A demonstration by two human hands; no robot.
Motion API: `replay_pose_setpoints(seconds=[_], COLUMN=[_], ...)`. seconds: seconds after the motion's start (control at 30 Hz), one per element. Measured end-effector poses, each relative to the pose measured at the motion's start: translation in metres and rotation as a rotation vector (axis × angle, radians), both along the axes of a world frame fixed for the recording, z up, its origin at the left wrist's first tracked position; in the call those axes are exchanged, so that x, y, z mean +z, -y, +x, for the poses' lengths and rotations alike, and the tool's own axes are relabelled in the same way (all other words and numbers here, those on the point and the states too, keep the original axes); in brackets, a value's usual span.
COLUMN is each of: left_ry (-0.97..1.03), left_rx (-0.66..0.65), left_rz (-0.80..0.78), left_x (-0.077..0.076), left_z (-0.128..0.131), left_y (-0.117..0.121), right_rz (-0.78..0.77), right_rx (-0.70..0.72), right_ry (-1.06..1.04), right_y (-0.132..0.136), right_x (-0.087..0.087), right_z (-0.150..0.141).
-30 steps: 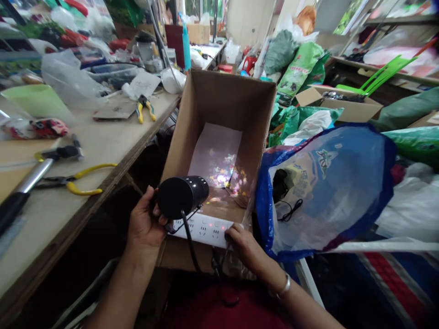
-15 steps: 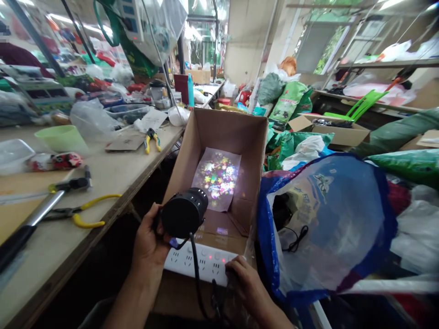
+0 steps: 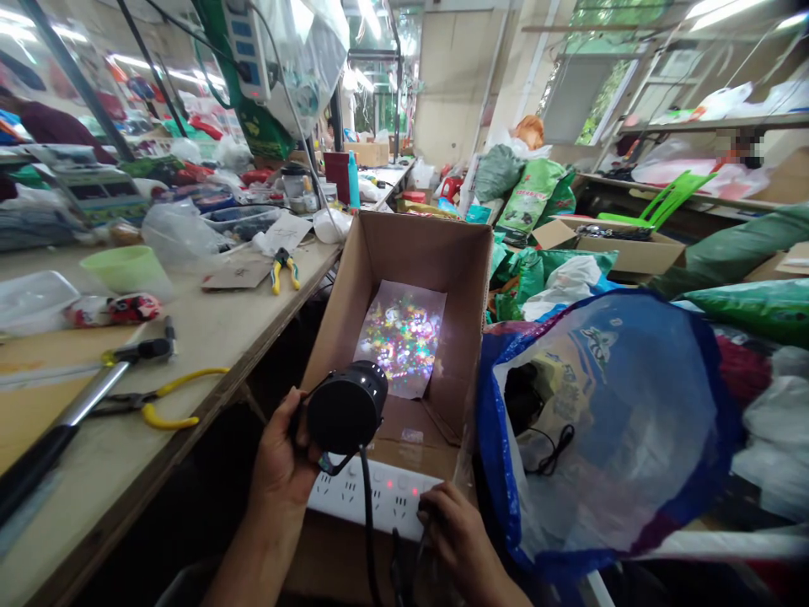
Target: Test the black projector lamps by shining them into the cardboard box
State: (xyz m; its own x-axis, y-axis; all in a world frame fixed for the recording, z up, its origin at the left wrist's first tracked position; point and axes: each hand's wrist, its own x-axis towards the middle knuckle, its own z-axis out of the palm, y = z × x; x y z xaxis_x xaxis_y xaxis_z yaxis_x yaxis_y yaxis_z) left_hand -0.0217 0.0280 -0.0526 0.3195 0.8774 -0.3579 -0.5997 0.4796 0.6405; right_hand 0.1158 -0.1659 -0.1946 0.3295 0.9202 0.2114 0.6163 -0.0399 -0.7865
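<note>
My left hand (image 3: 281, 462) grips a black cylindrical projector lamp (image 3: 346, 408), which points into an open cardboard box (image 3: 468, 278). Coloured light patterns fall on a white sheet (image 3: 400, 337) at the back of the box. The lamp's black cable (image 3: 366, 523) runs down toward me. A white power strip (image 3: 372, 497) with red indicator lights lies across the box's near edge. My right hand (image 3: 458, 539) rests on the strip's right end, fingers curled at a plug or switch that I cannot make out.
A long workbench (image 3: 208, 324) at left carries a hammer (image 3: 82, 403), yellow-handled pliers (image 3: 158, 403), a green bowl (image 3: 123, 266) and clutter. A big blue-rimmed plastic bag (image 3: 607, 421) stands right of the box. Green sacks and cartons fill the right side.
The view tilted upward. The lamp's light pattern moved from the box floor up onto the white sheet and grew brighter. Both hands kept their hold.
</note>
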Motion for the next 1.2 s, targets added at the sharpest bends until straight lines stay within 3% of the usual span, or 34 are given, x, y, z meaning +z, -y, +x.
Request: replay_pose_setpoints(seconds=[0.23, 0.37, 0.5, 0.63, 0.7, 0.8, 0.93, 1.1, 1.2], left_ry=[-0.066, -0.145, -0.238, -0.363, -0.502, -0.73, -0.712, -0.578, -0.682], left_rx=[-0.003, -0.004, 0.006, -0.009, -0.033, -0.056, -0.142, -0.203, -0.22], left_rz=[0.104, 0.219, 0.346, 0.469, 0.604, 0.985, 1.331, 1.536, 1.553], left_x=[-0.02, -0.035, -0.039, -0.033, -0.032, -0.038, -0.049, -0.047, -0.048], left_z=[-0.001, 0.004, 0.008, 0.005, 0.003, 0.002, 0.004, 0.004, 0.002], left_y=[0.0, 0.01, 0.027, 0.047, 0.057, 0.073, 0.095, 0.106, 0.101], right_rz=[-0.011, 0.052, 0.023, -0.059, -0.063, 0.0, 0.011, 0.015, 0.055], right_rx=[-0.03, -0.142, -0.307, -0.361, -0.32, -0.158, -0.076, -0.132, -0.132], right_ry=[-0.029, -0.2, -0.491, -0.749, -0.861, -0.958, -0.997, -1.084, -1.128], right_y=[-0.001, -0.002, -0.001, 0.004, 0.006, 0.006, 0.004, 0.013, 0.02], right_x=[-0.003, 0.0, 0.022, 0.05, 0.06, 0.07, 0.081, 0.079, 0.073], right_z=[0.001, -0.001, -0.002, 0.0, -0.001, -0.007, -0.016, -0.016, -0.013])
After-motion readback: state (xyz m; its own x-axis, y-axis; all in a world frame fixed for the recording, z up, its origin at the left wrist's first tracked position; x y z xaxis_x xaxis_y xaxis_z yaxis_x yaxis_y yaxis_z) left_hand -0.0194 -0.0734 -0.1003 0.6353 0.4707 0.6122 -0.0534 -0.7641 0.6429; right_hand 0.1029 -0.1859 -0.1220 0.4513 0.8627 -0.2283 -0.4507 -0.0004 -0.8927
